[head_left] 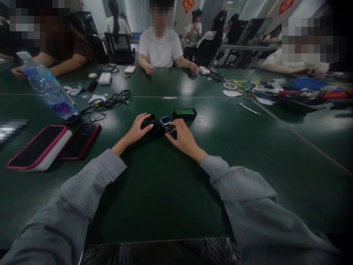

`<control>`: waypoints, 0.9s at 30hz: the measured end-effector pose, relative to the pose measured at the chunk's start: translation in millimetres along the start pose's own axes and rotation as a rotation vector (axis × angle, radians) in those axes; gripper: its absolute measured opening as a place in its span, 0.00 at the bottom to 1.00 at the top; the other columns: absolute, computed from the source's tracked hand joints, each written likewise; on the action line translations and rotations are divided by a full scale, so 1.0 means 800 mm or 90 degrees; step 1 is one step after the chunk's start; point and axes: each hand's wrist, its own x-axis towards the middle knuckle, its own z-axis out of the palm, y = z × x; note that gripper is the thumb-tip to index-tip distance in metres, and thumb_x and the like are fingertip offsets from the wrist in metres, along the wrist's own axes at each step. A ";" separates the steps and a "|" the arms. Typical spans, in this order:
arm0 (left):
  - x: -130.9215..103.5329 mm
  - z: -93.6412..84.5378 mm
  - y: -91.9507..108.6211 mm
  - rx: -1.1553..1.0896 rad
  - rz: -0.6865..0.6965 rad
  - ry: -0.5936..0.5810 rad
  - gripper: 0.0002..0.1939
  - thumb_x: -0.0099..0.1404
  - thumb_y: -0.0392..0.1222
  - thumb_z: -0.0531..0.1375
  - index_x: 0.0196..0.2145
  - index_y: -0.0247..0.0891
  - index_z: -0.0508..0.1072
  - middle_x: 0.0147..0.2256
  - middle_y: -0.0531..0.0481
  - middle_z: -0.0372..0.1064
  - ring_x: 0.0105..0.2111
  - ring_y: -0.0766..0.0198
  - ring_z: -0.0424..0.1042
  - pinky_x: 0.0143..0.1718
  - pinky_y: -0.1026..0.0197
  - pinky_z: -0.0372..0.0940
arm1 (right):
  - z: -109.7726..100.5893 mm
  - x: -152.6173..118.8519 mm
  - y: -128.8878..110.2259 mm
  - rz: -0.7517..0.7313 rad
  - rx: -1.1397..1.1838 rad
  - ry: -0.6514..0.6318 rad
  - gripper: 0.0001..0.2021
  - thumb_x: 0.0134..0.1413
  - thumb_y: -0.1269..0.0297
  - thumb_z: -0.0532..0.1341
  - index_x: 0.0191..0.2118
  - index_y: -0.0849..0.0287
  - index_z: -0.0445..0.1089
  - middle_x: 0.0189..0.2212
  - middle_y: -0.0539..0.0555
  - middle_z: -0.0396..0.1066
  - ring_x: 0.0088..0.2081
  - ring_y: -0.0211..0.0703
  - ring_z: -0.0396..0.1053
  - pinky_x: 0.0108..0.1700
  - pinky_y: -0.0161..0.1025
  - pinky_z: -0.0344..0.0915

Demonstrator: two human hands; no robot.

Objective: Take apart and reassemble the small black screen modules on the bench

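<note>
My left hand point(138, 127) is closed around a black plastic casing point(153, 125) low over the green table. Between thumb and fingers, my right hand point(182, 135) grips a small circuit board point(170, 129). A little display screen point(166, 120) sits at the board's far end. The board and the casing lie close together; whether they touch I cannot tell. Just beyond my right hand stands a black box point(185, 115) with a green circuit board point(184, 111) showing in its top.
To the left are a leaning water bottle point(51, 90), two phones, one red-edged phone point(79, 141) among them, and coiled black cables point(110, 101). A wrench point(249, 109) and a heap of wires point(289, 92) lie right. Across the table point(160, 195) a person in white point(161, 48) sits.
</note>
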 end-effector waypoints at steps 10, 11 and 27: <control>-0.001 0.001 0.002 -0.017 0.001 0.029 0.26 0.66 0.56 0.59 0.58 0.42 0.66 0.60 0.39 0.61 0.62 0.51 0.61 0.63 0.43 0.57 | 0.006 -0.004 0.004 0.047 0.010 0.005 0.18 0.61 0.64 0.55 0.56 0.61 0.58 0.49 0.62 0.64 0.42 0.52 0.70 0.41 0.49 0.72; -0.001 0.001 0.002 -0.026 -0.003 0.035 0.26 0.66 0.55 0.59 0.57 0.41 0.66 0.59 0.39 0.62 0.60 0.51 0.63 0.62 0.44 0.59 | 0.007 -0.004 0.004 0.045 0.009 0.005 0.18 0.61 0.64 0.55 0.56 0.61 0.58 0.50 0.62 0.64 0.42 0.52 0.70 0.41 0.49 0.72; -0.002 -0.002 0.013 -0.066 -0.052 0.054 0.17 0.66 0.50 0.60 0.48 0.39 0.74 0.46 0.45 0.73 0.43 0.60 0.71 0.44 0.56 0.67 | 0.011 -0.003 0.009 0.037 0.013 0.005 0.18 0.60 0.68 0.54 0.56 0.59 0.56 0.51 0.63 0.62 0.45 0.55 0.69 0.44 0.52 0.72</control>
